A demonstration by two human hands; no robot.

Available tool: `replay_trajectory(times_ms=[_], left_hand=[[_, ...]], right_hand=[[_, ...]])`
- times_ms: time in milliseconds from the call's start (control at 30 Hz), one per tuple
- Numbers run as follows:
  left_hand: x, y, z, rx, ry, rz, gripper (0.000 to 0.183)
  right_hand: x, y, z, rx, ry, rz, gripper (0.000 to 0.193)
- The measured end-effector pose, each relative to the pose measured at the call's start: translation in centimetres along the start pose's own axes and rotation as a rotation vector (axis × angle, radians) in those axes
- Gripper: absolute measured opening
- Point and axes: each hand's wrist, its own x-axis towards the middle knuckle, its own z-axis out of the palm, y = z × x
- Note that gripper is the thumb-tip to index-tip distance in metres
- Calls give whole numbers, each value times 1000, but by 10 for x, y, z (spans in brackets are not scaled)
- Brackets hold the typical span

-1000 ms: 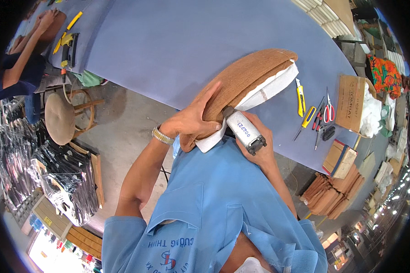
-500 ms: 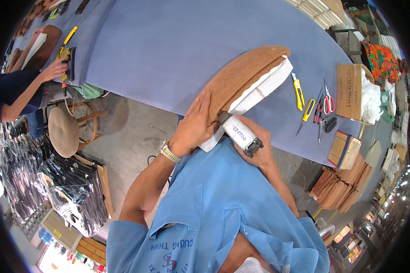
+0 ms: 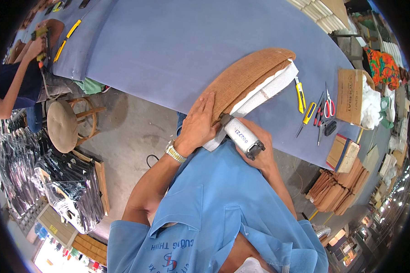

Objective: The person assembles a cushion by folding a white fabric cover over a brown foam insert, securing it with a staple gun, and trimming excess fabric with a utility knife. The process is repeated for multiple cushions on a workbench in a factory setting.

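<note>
A curved, padded panel [image 3: 246, 73] in brown fabric lies tilted across the near table edge, its near end close to my blue shirt. White lining [image 3: 264, 93] shows along its right side. Flat on the brown fabric rests my left hand [image 3: 199, 122], fingers stretched out, thumb near the tool's nose. My right hand [image 3: 262, 142] is closed round a staple gun [image 3: 242, 135] with a pale grey body and black end cap. The gun's nose meets the panel's near end beside my left thumb; its handle is mostly hidden. The panel's far tip overlaps the blade of a yellow utility knife [image 3: 300, 98].
Right of the panel lie a yellow screwdriver [image 3: 309, 113], red-handled scissors [image 3: 329, 107] and a carton [image 3: 350, 98] with white stuffing. Brown pieces [image 3: 339, 189] are stacked below the table's right edge. Far left, a co-worker's hand [image 3: 37, 48] works near a round stool [image 3: 63, 126].
The panel's far tip has shifted slightly right, onto the knife blade. Both my hands keep nearly the same pose. The co-worker's hand and tool have moved away to their brown piece.
</note>
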Motion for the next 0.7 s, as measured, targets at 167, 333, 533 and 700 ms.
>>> replay_trajectory(times_ms=[167, 333, 533, 700], left_hand=[[-2, -6, 2, 33, 33, 41, 97], [-3, -8, 6, 74, 37, 50, 96], [-6, -1, 13, 65, 47, 5, 100], [-11, -2, 18, 83, 105, 36, 95]], right_hand=[[0, -6, 1, -23, -8, -57, 54], [-1, -6, 9, -50, -46, 39, 55], [4, -14, 6, 2, -91, 137, 57], [-2, -3, 8, -23, -47, 55, 63]])
